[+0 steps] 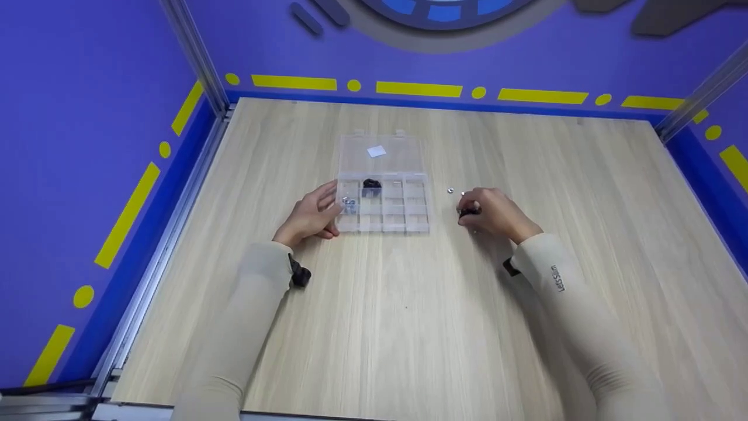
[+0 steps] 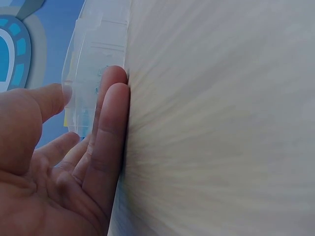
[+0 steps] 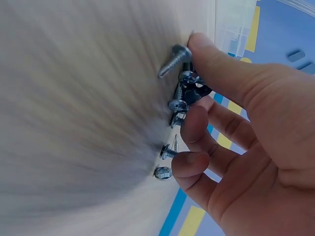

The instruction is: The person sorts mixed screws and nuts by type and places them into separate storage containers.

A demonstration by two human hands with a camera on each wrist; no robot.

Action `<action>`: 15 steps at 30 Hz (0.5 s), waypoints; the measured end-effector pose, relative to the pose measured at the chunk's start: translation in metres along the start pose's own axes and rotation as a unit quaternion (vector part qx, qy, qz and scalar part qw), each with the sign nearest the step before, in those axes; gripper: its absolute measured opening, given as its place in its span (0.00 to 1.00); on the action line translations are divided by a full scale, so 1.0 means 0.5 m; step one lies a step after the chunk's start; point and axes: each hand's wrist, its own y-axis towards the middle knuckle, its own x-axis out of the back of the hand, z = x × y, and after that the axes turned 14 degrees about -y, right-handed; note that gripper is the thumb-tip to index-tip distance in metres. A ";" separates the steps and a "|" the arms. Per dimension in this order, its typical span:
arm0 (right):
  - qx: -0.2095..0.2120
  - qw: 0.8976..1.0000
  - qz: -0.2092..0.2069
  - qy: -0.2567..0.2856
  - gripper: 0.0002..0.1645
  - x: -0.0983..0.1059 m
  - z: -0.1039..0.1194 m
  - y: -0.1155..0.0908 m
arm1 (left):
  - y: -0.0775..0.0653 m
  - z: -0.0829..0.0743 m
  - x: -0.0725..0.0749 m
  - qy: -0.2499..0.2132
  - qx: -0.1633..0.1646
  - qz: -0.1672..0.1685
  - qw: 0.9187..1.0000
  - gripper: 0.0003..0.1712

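Observation:
A clear plastic compartment box (image 1: 429, 204) lies on the table with its lid (image 1: 403, 155) folded back. My left hand (image 1: 311, 215) holds the box's left side, thumb at the rim and fingers low along the wall. Small silver-blue hardware (image 1: 349, 204) lies in a left compartment, black pieces (image 1: 371, 184) in the one beside it. To the right of the box, my right hand (image 1: 494, 213) pinches a small black part (image 3: 197, 92) between thumb and fingers, close over the table. Around its fingertips are several metal screws, including a screw (image 3: 173, 61) by the thumb and a hex-head one (image 3: 163, 173).
A small nut-like metal piece (image 1: 450, 190) lies between the box and my right hand. A white label (image 1: 377, 151) is on the lid. Purple panels (image 1: 409, 64) and metal posts (image 1: 198, 55) border the wooden table (image 1: 374, 339).

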 end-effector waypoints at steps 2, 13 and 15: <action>0.003 1.000 0.001 -0.002 0.13 0.001 0.000 0.000 | 0.000 -0.001 0.000 0.001 -0.001 0.001 1.000 0.39; 0.008 1.000 0.017 -0.023 0.14 0.008 0.012 0.000 | 0.000 -0.002 -0.001 0.015 0.003 -0.003 1.000 0.39; 0.012 0.999 0.015 -0.030 0.15 0.010 0.014 -0.001 | 0.000 -0.001 -0.001 0.015 0.004 -0.003 1.000 0.39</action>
